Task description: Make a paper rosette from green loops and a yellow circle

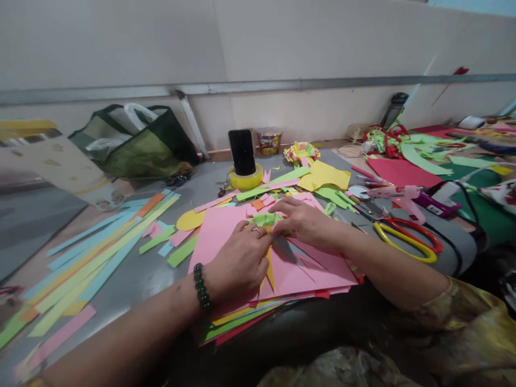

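Observation:
A folded light-green paper piece [264, 219], like a small rosette, lies over the pink paper sheets [217, 226]. My left hand [244, 255], with a ring and a dark bead bracelet, presses its curled fingers on the near left side of this piece. From the right, my right hand [300, 220] bends its fingers over the other side. Pointed yellow paper strips [269, 271] and a grey-blue strip [288, 251] stick out below the fingers. The fingertips partly hide the green piece.
Loose paper strips [108, 247] spread over the left side. Scissors [407, 242] with red and yellow handles and a pink glue gun [403, 199] lie right. Behind stand a phone [242, 152] in a yellow tape roll [245, 178], a snack cup [269, 142] and a green bag [141, 142].

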A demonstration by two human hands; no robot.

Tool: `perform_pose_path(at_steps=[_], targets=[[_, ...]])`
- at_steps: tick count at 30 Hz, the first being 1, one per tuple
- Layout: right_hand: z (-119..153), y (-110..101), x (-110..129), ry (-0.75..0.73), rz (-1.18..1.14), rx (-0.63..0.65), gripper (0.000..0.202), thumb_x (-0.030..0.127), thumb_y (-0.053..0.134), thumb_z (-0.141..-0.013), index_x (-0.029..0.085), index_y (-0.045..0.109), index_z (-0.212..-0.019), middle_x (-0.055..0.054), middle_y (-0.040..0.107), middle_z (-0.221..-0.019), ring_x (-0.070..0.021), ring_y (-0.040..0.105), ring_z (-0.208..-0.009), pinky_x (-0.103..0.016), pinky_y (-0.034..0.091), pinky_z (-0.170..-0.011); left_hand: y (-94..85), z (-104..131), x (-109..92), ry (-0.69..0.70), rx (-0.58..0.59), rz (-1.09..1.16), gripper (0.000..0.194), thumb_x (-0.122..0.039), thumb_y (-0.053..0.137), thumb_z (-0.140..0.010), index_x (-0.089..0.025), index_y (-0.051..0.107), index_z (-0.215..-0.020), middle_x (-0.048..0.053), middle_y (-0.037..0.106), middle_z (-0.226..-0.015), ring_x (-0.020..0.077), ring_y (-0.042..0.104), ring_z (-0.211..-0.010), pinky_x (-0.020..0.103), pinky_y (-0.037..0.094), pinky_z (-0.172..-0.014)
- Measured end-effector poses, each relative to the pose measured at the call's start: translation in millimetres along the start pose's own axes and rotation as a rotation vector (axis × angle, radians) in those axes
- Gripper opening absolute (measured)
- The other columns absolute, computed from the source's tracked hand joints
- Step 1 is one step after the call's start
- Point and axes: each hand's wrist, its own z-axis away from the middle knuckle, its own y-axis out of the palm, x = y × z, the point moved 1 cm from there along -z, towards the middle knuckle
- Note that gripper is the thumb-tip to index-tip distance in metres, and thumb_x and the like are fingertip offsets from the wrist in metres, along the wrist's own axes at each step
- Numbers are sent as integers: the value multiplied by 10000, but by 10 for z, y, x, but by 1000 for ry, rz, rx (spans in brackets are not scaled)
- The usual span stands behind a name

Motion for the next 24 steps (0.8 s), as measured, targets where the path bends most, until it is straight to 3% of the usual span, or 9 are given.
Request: perform_pose_path(at_steps=[4, 9, 14, 24], targets=[[-15, 22, 21, -6, 13, 47, 243, 85, 594, -927, 185, 806, -991, -145, 689, -1221, -262, 569, -1144, -449, 519, -973, 16, 7, 5, 9, -17, -16, 228, -139, 448, -859, -157, 657, -948, 115, 704, -989, 271, 605, -948, 462, 408, -1000], [-24, 41, 33, 12, -10, -5, 230, 91, 596, -929, 191, 792, -997, -134, 688, -1242, -256, 571, -1151, -444, 516, -981, 13, 11, 4, 1, -26, -5, 239, -129, 450, -848, -156, 655, -969, 114, 704, -1018, 271, 609, -979, 465, 401, -1020], [-33, 70, 42, -22, 35, 24, 201, 84, 614, -918, 157, 792, -974, -146, 709, -1183, -269, 576, -1120, -452, 501, -994, -7, 3, -6, -12, 9, -25, 226, -132, 442, -853, -152, 658, -918, 115, 701, -983, 270, 606, -959, 472, 399, -1027], [-1, 45, 36, -13, 59, -85, 189, 99, 601, -930, 160, 780, -914, -141, 718, -1156, -254, 594, -1086, -430, 520, -947, 3, 0, -2, -11, 13, -19, 274, -140, 446, -846, -142, 671, -1003, 118, 711, -1041, 277, 611, -1006, 494, 383, -1059]])
